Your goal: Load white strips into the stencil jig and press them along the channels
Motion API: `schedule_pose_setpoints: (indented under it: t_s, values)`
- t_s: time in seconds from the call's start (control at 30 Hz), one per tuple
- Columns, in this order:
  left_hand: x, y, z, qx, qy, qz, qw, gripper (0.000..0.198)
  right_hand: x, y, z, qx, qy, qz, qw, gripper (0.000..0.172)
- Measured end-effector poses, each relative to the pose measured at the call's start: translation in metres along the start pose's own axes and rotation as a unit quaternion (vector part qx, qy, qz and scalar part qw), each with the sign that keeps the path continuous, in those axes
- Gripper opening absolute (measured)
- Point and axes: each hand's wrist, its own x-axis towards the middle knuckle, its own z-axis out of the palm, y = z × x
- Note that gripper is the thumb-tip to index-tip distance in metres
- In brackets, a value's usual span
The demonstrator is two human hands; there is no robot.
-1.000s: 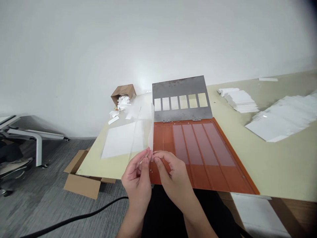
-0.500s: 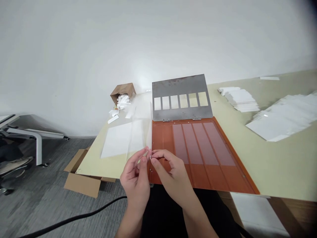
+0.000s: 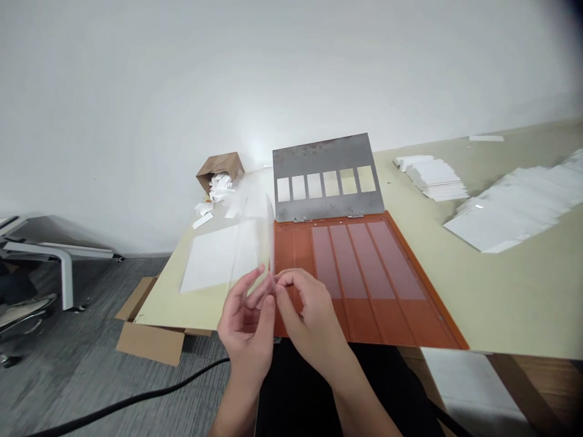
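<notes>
A thin, see-through plastic film (image 3: 270, 233) rises from between my hands above the left edge of an orange tray. My right hand (image 3: 306, 303) pinches its near edge between thumb and forefinger. My left hand (image 3: 248, 321) curls round the film from the left, with its forefinger raised and its thumb pointing up beside the right fingertips. The film's outline is faint and hard to follow. Beneath lies the orange tray (image 3: 373, 318), with several pale translucent strips (image 3: 346, 255) in its channels. Its hinged grey metal lid (image 3: 325, 209), with several rectangular windows, stands raised at the back.
White sheets (image 3: 207, 258) lie left of the tray. Behind them, a small cardboard box (image 3: 223, 164) spills white scraps. On the right are a white stack (image 3: 435, 176) and fanned white sheets (image 3: 514, 209). An open carton (image 3: 150, 343) stands below the table's left edge.
My left forefinger has lifted and spread from the thumb, while the right hand keeps its pinch on the film. The whole view has shifted slightly.
</notes>
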Motion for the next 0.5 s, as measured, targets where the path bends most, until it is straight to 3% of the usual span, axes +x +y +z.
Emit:
schedule_pose_setpoints:
  t_s: [0.2, 0.5]
  values:
    - [0.0022, -0.0025, 0.0042, 0.012, -0.025, -0.008, 1.0, 0.063, 0.003, 0.0083, 0.002, -0.011, 0.018, 0.03, 0.999, 0.011]
    - [0.0058, -0.0054, 0.0, 0.019, -0.019, -0.012, 1.0, 0.068, 0.0025, 0.0115, 0.0001, -0.01, 0.021, 0.041, 0.999, 0.013]
